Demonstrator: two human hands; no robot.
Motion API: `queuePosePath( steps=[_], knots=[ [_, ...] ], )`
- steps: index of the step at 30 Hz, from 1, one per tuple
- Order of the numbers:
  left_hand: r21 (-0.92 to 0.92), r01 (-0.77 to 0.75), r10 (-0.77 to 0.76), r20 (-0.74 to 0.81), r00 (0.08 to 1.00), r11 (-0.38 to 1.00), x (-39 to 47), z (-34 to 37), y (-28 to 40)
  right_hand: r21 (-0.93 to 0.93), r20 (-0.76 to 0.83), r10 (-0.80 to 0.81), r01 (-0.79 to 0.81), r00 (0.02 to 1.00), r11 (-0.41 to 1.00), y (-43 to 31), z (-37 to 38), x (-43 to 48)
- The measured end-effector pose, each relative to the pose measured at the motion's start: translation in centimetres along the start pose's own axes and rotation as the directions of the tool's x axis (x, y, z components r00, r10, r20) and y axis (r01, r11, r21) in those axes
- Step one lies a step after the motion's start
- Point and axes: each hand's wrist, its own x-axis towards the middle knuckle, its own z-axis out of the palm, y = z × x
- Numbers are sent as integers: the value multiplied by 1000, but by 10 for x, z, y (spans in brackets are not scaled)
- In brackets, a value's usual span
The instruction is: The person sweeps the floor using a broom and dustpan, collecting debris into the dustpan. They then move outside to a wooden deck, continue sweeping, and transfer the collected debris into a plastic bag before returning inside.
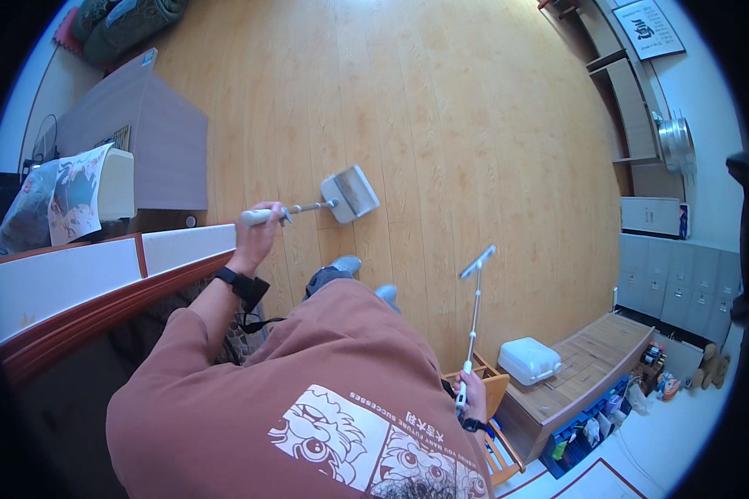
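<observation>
My left hand [259, 234] is closed around the white grip of a long-handled dustpan [351, 194]. The pan is grey and white, and lies ahead of my feet on the wood-look floor [424, 156]. On the right, my right hand [472, 396] grips the white handle of a telescopic floor tool [474, 312]. Its narrow head [477, 262] is angled, right of the dustpan and apart from it; whether it is a broom or a squeegee I cannot tell.
A wooden chair [496, 393] stands beside my right hand. Beyond it, a white plastic case [529, 360] rests on a low wooden cabinet [599, 355]. A red-brown ledge [118, 309] runs by my left arm, and a grey-covered table [171, 143] is at upper left. Grey lockers [674, 274] line the right.
</observation>
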Motion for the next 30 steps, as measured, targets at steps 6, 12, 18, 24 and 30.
queuePosePath(
  steps=[6, 12, 18, 24, 30],
  knots=[
    [32, 150, -145, -118, 982, 988, 3, -34, -9, -680, -119, -188, 58, 975, 731, -101, 16, 84],
    [-23, 200, -200, -229, 953, 980, 6, -29, -6, -883, 294, -441, 418, 848, 215, -222, 76, 244],
    [0, 350, -336, -278, 900, 937, 31, -6, 13, -924, 380, -127, 383, 916, -4, -279, 221, 343],
    [-74, 424, -424, -323, 846, 903, 45, 5, 2, -867, 458, 137, 476, 878, -148, -244, 280, 264],
    [-104, 407, -415, -372, 830, 907, 32, 6, -24, -846, 502, 321, 533, 803, -8, -249, 278, 194]
  ],
)
